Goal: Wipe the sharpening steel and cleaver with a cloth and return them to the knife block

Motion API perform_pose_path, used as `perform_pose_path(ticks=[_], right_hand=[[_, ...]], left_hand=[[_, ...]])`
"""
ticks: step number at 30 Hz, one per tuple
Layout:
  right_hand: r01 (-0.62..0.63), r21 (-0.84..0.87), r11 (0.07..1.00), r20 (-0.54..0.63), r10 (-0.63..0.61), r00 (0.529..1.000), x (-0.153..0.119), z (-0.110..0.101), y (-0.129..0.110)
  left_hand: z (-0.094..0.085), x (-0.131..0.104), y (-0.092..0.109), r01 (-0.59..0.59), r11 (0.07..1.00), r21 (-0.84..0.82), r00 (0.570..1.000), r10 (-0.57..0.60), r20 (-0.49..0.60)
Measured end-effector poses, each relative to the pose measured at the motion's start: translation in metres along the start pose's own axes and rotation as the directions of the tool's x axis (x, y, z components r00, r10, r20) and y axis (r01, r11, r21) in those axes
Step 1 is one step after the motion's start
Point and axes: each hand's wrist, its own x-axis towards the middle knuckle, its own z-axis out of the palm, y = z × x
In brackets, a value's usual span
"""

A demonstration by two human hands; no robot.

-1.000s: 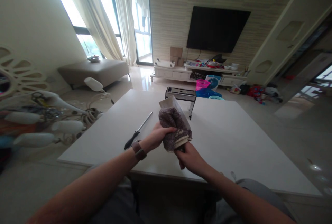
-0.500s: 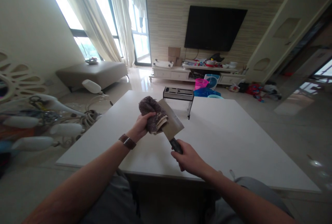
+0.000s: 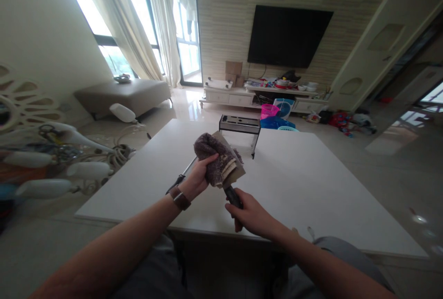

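Note:
My left hand (image 3: 199, 174) is closed on a folded purple-brown cloth (image 3: 215, 158), which lies against the broad blade of a cleaver (image 3: 237, 175) and covers most of it. The cleaver's dark handle (image 3: 233, 196) is wrapped in the fingers of my right hand (image 3: 248, 211). Both are held above the white table (image 3: 304, 193). Behind the cloth stands a knife block (image 3: 240, 123) with slots in its top. Partly hidden by my left wrist, a long thin tool with a dark handle (image 3: 176, 182) lies on the table.
Left of the table are white lamp shades (image 3: 88, 170) with coiled tubing. Past the far edge are a pink basket (image 3: 269, 111), a blue bag (image 3: 275, 122) and a low TV cabinet (image 3: 226, 99). A grey bench (image 3: 128, 96) stands by the window.
My left hand has moved the cloth to the right across the blade, so it now covers more of the cleaver. The dark-handled tool beside my left wrist has come into sight.

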Motion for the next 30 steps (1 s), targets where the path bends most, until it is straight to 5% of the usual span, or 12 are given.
perform_pose_path(ticks=[8, 17, 25, 30], right_hand=[[0.079, 0.031, 0.996, -0.007, -0.079, 0.997, 0.003, -0.006, 0.000], [0.200, 0.216, 0.956, -0.477, -0.075, 0.876, 0.013, -0.035, 0.001], [0.163, 0.352, 0.922, -0.498, 0.037, 0.866, 0.017, -0.039, 0.004], [0.153, 0.495, 0.855, -0.390, 0.062, 0.919, 0.014, -0.036, -0.001]], left_hand=[[0.002, -0.005, 0.005, 0.026, 1.000, -0.008, 0.999, -0.025, 0.022], [0.003, -0.008, 0.001, 0.113, 0.992, 0.063, 0.989, -0.119, 0.090], [0.004, -0.016, -0.017, 0.040, 0.975, 0.218, 0.984, -0.076, 0.160], [0.004, -0.018, -0.026, 0.038, 0.957, 0.288, 0.985, -0.085, 0.153]])
